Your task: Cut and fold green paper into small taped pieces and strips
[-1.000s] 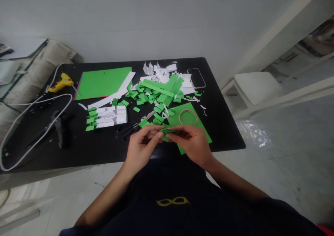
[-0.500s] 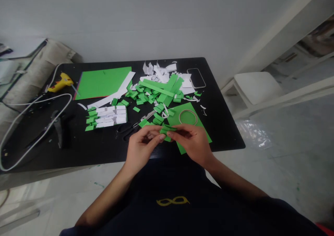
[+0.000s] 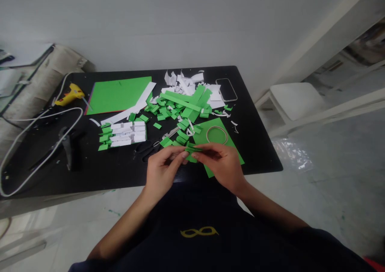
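Observation:
My left hand (image 3: pixel 164 166) and my right hand (image 3: pixel 221 162) meet over the near edge of the black table (image 3: pixel 114 168). Both pinch a small folded green paper piece (image 3: pixel 192 151) between thumbs and fingertips. Just behind my right hand lies a green paper sheet (image 3: pixel 231 142) with a roll of clear tape (image 3: pixel 217 135) on it. A heap of cut green and white paper strips (image 3: pixel 183 103) fills the middle of the table. Black-handled scissors (image 3: pixel 150 147) lie just left of my hands.
A large green sheet (image 3: pixel 118 93) and a yellow glue gun (image 3: pixel 69 95) sit at the back left, with white cables (image 3: pixel 42 144) looping over the left side. A phone (image 3: pixel 226 89) lies at the back right. Stacked white and green pieces (image 3: pixel 123 133) sit left of centre. A white chair (image 3: pixel 293 101) stands to the right.
My fingers have shifted slightly on the green piece, working it between both hands. Nothing else on the table has moved.

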### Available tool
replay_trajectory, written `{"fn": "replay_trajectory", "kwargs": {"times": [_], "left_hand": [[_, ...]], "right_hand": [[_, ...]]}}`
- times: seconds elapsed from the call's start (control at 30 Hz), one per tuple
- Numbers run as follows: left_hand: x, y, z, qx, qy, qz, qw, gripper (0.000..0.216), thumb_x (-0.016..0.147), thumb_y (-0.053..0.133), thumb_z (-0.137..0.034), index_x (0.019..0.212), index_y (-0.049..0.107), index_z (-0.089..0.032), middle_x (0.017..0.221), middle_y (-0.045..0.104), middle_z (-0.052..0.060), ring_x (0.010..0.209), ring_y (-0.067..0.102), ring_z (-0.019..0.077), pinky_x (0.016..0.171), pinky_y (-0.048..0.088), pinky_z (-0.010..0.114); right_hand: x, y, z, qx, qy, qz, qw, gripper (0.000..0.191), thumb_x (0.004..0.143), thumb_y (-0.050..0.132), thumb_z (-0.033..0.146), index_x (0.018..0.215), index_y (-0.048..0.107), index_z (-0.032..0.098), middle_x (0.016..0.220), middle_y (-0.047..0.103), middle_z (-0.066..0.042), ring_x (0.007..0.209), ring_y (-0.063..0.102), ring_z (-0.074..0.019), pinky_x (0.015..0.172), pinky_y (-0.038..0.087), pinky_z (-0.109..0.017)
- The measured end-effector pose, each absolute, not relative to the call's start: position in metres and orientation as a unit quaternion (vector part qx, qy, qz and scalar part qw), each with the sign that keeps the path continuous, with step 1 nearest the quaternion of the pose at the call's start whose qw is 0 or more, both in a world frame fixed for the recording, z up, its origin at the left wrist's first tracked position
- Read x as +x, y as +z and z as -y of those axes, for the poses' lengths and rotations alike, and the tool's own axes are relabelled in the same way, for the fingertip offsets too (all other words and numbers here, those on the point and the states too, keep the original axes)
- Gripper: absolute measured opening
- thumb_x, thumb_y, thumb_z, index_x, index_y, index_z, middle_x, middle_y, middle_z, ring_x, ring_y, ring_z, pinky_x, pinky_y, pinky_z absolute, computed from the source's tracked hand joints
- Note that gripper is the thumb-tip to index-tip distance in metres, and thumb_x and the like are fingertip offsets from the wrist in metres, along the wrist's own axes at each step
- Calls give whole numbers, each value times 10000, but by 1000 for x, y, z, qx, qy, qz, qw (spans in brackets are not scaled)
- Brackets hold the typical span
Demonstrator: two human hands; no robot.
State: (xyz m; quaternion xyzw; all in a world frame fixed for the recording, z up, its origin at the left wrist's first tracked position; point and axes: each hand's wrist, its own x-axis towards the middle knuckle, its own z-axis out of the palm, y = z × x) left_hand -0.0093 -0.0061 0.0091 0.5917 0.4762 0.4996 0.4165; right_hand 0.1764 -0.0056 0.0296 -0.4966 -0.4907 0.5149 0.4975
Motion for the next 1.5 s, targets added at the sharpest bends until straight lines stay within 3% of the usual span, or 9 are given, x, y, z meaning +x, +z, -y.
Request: {"fn": "replay_trajectory", "kwargs": {"times": [0.47,0.6,1.0,1.23,1.5], "left_hand": [[-4,13,8,572,499,-490,429,77,929,778,-276,943,791,-202,784,776,6,678,720,134,643,591,230],[-4,12,9,564,507,-483,439,57,945,761,-255,966,788,-210,803,789,9,701,731,134,666,600,234],[-7,7,8,561,496,-484,453,78,960,757,-288,970,785,-216,774,772,6,678,728,142,652,607,252],[-5,9,8,593,496,-491,401,69,959,752,-271,944,784,-212,780,776,-2,665,725,135,643,593,238],[-5,10,9,597,487,-490,409,86,960,753,-275,919,775,-202,758,769,0,614,727,132,597,580,229]], "right_hand": [[175,26,4,-485,547,461,503,235,754,942,393,881,819,238,832,808,-27,789,776,-211,762,662,-362],[175,25,3,-479,586,434,488,287,723,958,396,886,791,229,791,791,-15,715,762,-198,744,671,-379],[177,26,2,-485,579,451,475,267,751,946,430,844,793,232,781,783,-14,714,749,-191,748,658,-372],[175,22,4,-482,580,444,484,291,718,971,396,877,788,236,783,778,-3,722,744,-189,739,655,-361],[176,23,3,-497,551,484,464,271,778,923,454,814,776,230,748,744,-5,704,705,-190,694,615,-347]]}}
